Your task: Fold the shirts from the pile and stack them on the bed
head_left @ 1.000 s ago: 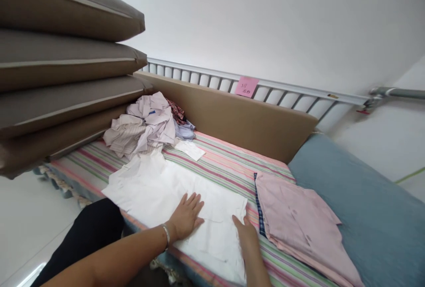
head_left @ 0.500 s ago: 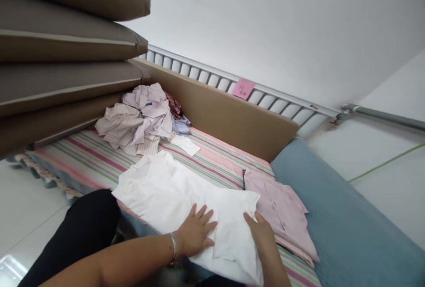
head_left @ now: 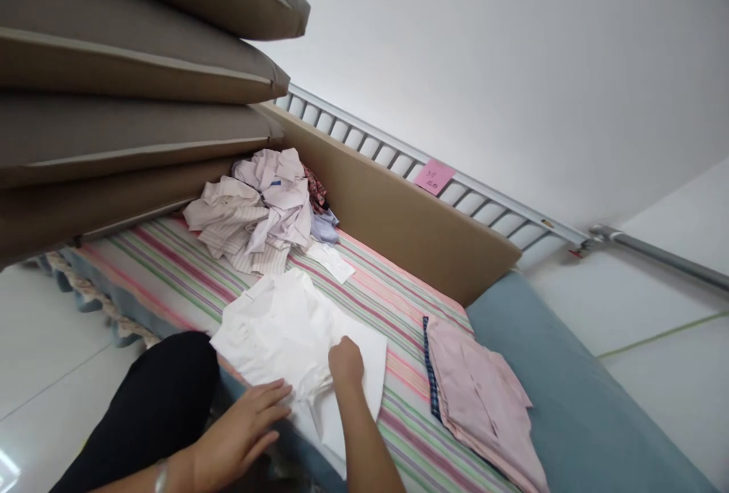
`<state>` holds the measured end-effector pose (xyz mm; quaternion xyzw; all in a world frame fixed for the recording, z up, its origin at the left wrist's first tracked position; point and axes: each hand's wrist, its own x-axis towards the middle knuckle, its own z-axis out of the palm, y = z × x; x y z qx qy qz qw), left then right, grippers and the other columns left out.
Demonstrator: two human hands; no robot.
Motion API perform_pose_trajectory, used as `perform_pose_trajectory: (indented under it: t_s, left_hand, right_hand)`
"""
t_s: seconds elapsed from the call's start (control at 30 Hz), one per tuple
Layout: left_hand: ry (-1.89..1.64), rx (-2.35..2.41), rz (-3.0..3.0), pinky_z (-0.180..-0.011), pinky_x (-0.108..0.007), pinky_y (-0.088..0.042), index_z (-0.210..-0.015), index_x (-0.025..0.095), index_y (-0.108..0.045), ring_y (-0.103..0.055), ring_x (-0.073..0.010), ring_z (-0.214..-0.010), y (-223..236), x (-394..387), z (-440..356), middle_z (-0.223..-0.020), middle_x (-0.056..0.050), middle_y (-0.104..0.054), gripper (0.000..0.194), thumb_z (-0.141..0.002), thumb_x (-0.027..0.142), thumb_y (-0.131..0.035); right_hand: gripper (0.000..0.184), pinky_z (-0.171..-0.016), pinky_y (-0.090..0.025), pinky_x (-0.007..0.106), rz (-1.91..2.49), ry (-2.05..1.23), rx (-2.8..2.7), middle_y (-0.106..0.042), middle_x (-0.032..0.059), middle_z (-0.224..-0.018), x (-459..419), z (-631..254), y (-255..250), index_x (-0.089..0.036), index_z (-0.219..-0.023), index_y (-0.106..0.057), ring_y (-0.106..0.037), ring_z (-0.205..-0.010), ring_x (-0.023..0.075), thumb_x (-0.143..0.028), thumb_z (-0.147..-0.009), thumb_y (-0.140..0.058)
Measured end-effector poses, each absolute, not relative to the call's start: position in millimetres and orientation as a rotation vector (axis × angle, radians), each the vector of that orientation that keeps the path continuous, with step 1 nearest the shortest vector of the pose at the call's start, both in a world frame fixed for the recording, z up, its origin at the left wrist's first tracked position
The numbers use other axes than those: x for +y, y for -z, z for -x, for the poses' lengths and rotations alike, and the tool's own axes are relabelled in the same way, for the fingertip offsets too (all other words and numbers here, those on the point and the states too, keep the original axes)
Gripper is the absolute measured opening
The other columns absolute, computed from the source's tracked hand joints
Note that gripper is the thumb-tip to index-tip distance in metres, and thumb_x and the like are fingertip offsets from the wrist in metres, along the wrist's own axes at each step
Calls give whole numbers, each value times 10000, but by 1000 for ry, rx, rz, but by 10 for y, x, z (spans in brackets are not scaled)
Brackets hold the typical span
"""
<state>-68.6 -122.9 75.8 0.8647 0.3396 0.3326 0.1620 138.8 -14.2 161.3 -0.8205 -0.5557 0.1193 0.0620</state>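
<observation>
A white shirt (head_left: pixel 273 318) lies partly folded on a striped sheet (head_left: pixel 410 371) in front of me. My right hand (head_left: pixel 346 364) is closed on a gathered part of the shirt, which is doubled over toward the left. My left hand (head_left: pixel 244 428), with a silver bangle at the wrist, has its fingers stretched out beside the shirt's near edge. Whether those fingertips touch the cloth I cannot tell. To the right, a folded pink shirt (head_left: pixel 478 394) rests on top of other folded clothes, with a dark blue checked edge (head_left: pixel 431 371) showing.
A heap of crumpled clothes (head_left: pixel 262 212) sits at the back left, beside a stack of thick brown cushions (head_left: pixel 142 121). Behind the bed runs a tan board (head_left: pixel 399 212) under a metal rail with a pink note (head_left: pixel 434 176). A blue padded surface (head_left: pixel 569 379) borders the right side.
The shirt's right end has been folded over to the left, moved by my right hand. My left hand has lifted off the cloth and shifted left toward me.
</observation>
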Motion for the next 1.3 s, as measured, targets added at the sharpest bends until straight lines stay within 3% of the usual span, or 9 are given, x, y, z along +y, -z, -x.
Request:
perform_pose_trajectory:
  t_s: [0.4,0.53,0.6,0.67,0.8,0.93,1.07,1.2,1.3]
  left_hand:
    - [-1193,1241,-2118,-961,-292,-493,-1087,297,-634,-594,-163,-1104,-410,-1155,1101,-1179,-28,-646,243,-896,284,-485]
    - [-1216,1246,-2188,-948,-293,-503,-1106,301,-622,-605,-158,-1077,-424,-1172,1149,-1148,-24,-659,254,-902,271,-473]
    - [-1225,1265,-2246,-950,-298,-502,-1139,305,-601,-599,-159,-1080,-506,-1177,1168,-1153,-24,-655,274,-898,255,-481]
    - [-1215,1215,-2330,-966,-298,-490,-1180,304,-571,-577,-158,-1111,-686,-1154,1087,-1191,-25,-636,311,-897,223,-470]
    - [-1054,852,-2534,-1053,-311,-408,-1256,274,-507,-455,-154,-1255,-1204,-1003,449,-1321,-25,-550,381,-907,166,-399]
    - [-832,781,-2618,-1103,-372,-334,-1334,200,-445,-376,-199,-1324,-1406,-772,-420,-1376,-70,-496,441,-899,162,-379]
    - [-612,1077,-2621,-1119,-495,-245,-1376,101,-395,-259,-320,-1373,-1100,-585,-750,-1449,-177,-365,531,-879,278,-456]
    - [-509,1129,-2661,-1119,-578,-127,-1428,209,-314,-101,-350,-1407,-816,-627,-637,-1524,-140,-201,656,-832,356,-547]
    - [-533,1090,-2661,-1110,-595,-131,-1424,257,-315,-117,-349,-1407,-846,-671,-624,-1523,-100,-235,647,-840,425,-537]
  right_hand:
    - [326,-842,-440,320,2347,-389,-1689,-661,171,-1065,-54,-1336,-1718,-113,-1023,-612,-616,-1015,246,-194,-822,-369]
    - [360,-614,-492,295,2231,-632,-1701,-706,99,-813,-142,-1248,-1553,-136,-1058,-614,-672,-680,206,-359,-838,-436]
    - [459,-485,-463,278,2179,-743,-1662,-677,40,-664,-241,-1334,-1532,-153,-1097,-597,-622,-489,176,-456,-880,-329]
    - [565,-489,-467,266,2107,-718,-1592,-662,19,-657,-361,-1510,-1551,-169,-1120,-586,-607,-470,152,-500,-907,-182]
    - [591,-810,-492,306,1948,-337,-1528,-696,87,-935,-547,-1925,-1551,-148,-1131,-603,-665,-843,183,-487,-913,-171]
    - [582,-1068,-323,360,1922,-153,-1701,-576,142,-1268,-527,-2175,-1369,-92,-1213,-571,-475,-1239,215,-429,-921,-196]
    - [573,-1121,-210,446,2057,-27,-1803,-371,130,-1452,-443,-2286,-1091,-111,-1346,-448,-246,-1383,256,-449,-919,-269]
    - [582,-1115,-202,471,2206,-74,-1863,-313,95,-1486,-459,-2383,-805,-174,-1397,-376,-196,-1399,257,-489,-916,-287]
    - [576,-1122,-193,452,2200,-83,-1907,-287,77,-1500,-485,-2479,-674,-191,-1414,-343,-181,-1405,234,-481,-923,-262]
